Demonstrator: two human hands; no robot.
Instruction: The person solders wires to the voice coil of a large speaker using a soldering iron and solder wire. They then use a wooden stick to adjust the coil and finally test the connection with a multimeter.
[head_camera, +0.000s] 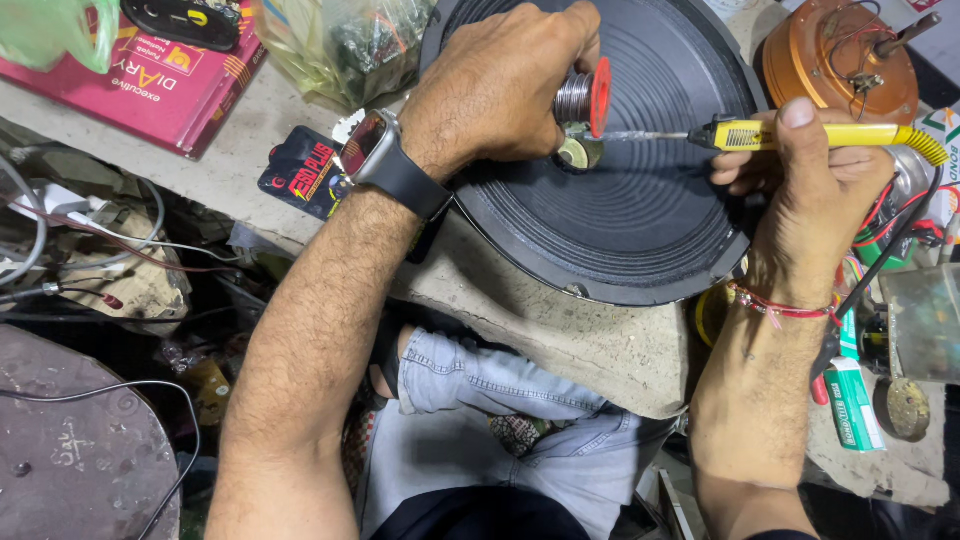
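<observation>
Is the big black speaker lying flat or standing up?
Lying flat. The speaker cone faces up on the workbench, and both hands work above its middle.

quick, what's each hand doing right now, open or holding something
Left hand: closed on a solder spool with a red flange, over the black speaker cone.
Right hand: closed on a yellow soldering iron, tip pointing at the spool.

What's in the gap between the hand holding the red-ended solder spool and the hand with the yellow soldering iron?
In the head view, only the iron's thin metal tip spans it, over the ribbed black speaker cone, from the right hand toward the left hand.
</observation>
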